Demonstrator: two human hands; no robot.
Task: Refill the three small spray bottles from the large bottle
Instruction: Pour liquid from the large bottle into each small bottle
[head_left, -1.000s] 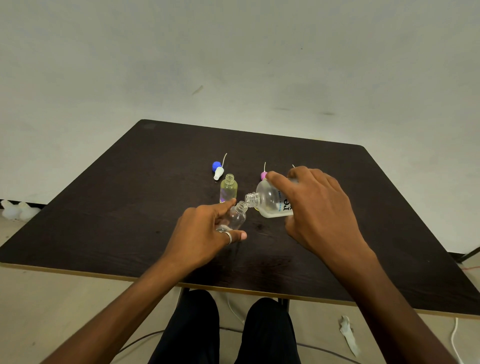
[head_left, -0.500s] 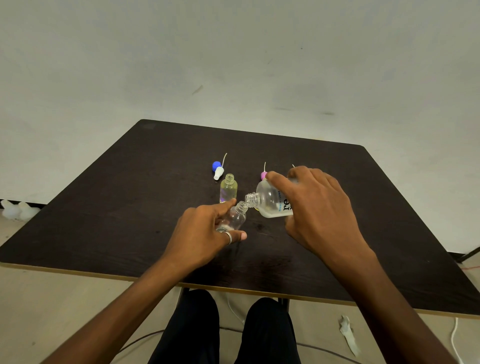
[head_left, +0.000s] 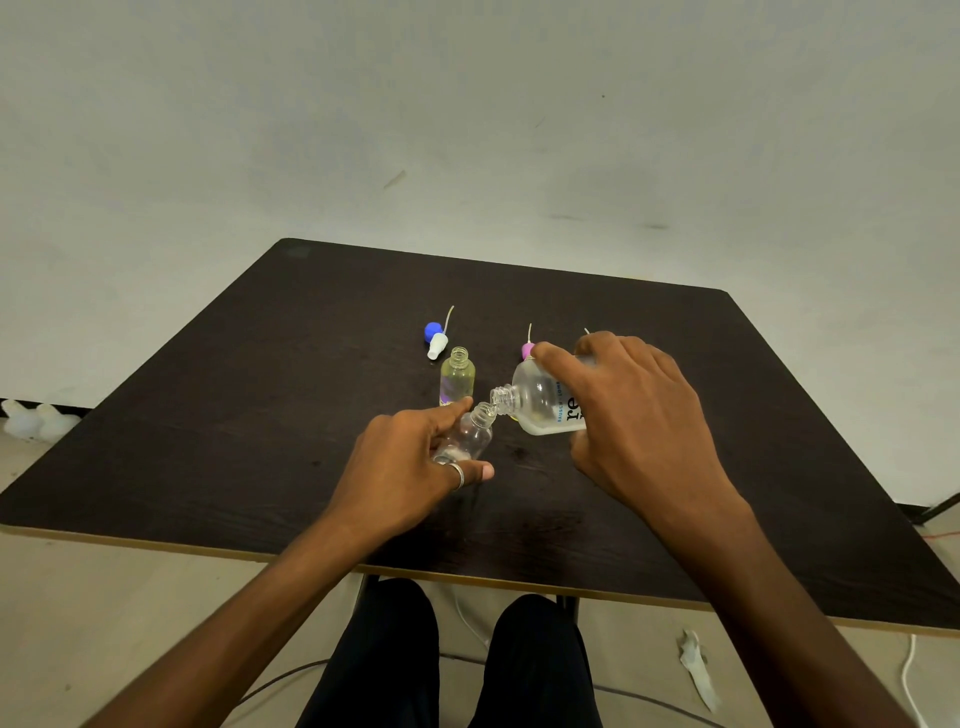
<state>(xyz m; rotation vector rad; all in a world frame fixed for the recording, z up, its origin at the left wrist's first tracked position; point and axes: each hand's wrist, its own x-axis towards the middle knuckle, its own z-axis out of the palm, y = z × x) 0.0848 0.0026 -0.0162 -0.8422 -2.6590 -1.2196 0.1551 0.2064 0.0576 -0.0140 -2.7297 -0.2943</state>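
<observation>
Pouring over the middle of the tabletop (head_left: 260, 415) — fingers of our right hand (head_left: 634, 415) grip the tipped large bottle (head_left: 540, 405), its neck at the clear small spray bottle (head_left: 470, 436) gripped in our left hand (head_left: 410, 467), barely filled. Behind, the yellowish bottle (head_left: 457, 376) looks filled; a third is hidden.

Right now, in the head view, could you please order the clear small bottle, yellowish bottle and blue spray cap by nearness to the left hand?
1. Clear small bottle: in the left hand.
2. Yellowish bottle: just beyond it.
3. Blue spray cap: farther back.
</observation>
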